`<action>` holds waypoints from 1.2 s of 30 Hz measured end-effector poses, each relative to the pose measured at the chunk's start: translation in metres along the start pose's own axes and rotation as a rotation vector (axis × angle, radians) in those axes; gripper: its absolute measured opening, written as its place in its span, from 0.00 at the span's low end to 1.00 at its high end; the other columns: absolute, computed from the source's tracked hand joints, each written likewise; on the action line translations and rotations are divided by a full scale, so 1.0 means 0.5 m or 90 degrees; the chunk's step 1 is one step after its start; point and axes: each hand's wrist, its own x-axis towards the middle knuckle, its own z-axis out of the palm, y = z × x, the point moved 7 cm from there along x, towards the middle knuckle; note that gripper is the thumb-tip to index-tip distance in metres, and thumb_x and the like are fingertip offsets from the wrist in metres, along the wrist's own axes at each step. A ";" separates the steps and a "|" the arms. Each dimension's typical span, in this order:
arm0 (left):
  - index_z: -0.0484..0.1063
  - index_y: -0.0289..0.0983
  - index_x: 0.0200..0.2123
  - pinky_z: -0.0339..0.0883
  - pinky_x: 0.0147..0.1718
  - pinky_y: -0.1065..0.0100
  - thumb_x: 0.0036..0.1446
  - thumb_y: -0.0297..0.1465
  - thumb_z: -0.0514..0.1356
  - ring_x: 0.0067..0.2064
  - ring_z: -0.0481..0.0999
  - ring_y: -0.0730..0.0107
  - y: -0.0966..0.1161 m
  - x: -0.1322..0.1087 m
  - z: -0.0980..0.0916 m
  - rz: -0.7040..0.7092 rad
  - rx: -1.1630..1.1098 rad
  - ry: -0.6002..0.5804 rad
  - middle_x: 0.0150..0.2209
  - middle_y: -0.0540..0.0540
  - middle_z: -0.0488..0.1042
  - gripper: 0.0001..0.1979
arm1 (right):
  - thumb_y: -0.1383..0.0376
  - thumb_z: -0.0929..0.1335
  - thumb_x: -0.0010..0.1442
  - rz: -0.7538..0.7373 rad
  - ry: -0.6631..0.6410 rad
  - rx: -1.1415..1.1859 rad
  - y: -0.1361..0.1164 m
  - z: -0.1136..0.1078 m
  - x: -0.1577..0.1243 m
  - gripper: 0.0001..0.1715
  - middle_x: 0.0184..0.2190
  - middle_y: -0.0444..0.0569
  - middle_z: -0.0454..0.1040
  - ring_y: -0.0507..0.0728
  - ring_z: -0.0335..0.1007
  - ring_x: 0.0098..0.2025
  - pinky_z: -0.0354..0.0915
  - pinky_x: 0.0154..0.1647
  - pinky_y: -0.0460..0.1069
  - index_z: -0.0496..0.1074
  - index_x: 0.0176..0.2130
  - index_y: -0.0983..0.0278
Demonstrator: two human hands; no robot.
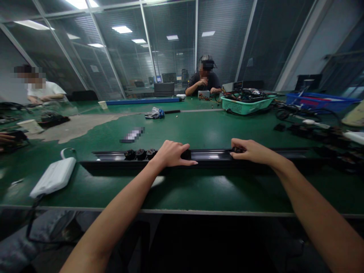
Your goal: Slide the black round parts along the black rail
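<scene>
A long black metal channel [212, 156] lies across the green table in front of me. Several black, round-topped socket modules [140, 153] sit in a row in its left part. My left hand [172, 153] reaches over the channel, thumb and fingers closed around another black module [186, 154] that is partly hidden. Farther right, my right hand [251, 151] pinches a small black socket module [237, 150] at the channel. Whether that piece rests in the channel or just above it, I cannot tell.
A white power bank-like box [54, 177] with a cable lies at left. Beyond the channel are a phone [132, 135] and grey gloves [155, 113]. A green basket [247, 105] of cables and a blue basket [321, 101] stand at right, near loose black parts [313, 132]. Two people sit across.
</scene>
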 end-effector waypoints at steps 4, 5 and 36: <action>0.70 0.38 0.36 0.44 0.25 0.67 0.53 0.65 0.41 0.31 0.76 0.62 0.000 0.000 0.000 0.005 0.003 -0.004 0.32 0.43 0.78 0.37 | 0.55 0.65 0.56 0.004 -0.005 -0.012 0.001 0.000 0.000 0.12 0.28 0.42 0.65 0.54 0.61 0.30 0.54 0.32 0.49 0.59 0.32 0.59; 0.69 0.38 0.36 0.44 0.25 0.67 0.54 0.65 0.41 0.31 0.76 0.62 0.000 0.000 0.000 0.005 0.003 -0.004 0.32 0.43 0.78 0.37 | 0.55 0.65 0.56 0.008 -0.006 -0.017 0.002 0.000 0.000 0.12 0.28 0.42 0.65 0.54 0.61 0.30 0.54 0.32 0.49 0.59 0.32 0.59; 0.70 0.38 0.36 0.45 0.26 0.67 0.53 0.64 0.44 0.31 0.76 0.62 0.000 -0.002 -0.006 -0.009 -0.018 -0.001 0.32 0.42 0.78 0.36 | 0.54 0.64 0.57 -0.024 0.052 -0.015 0.004 -0.004 -0.013 0.12 0.30 0.45 0.69 0.55 0.64 0.31 0.57 0.34 0.49 0.62 0.35 0.60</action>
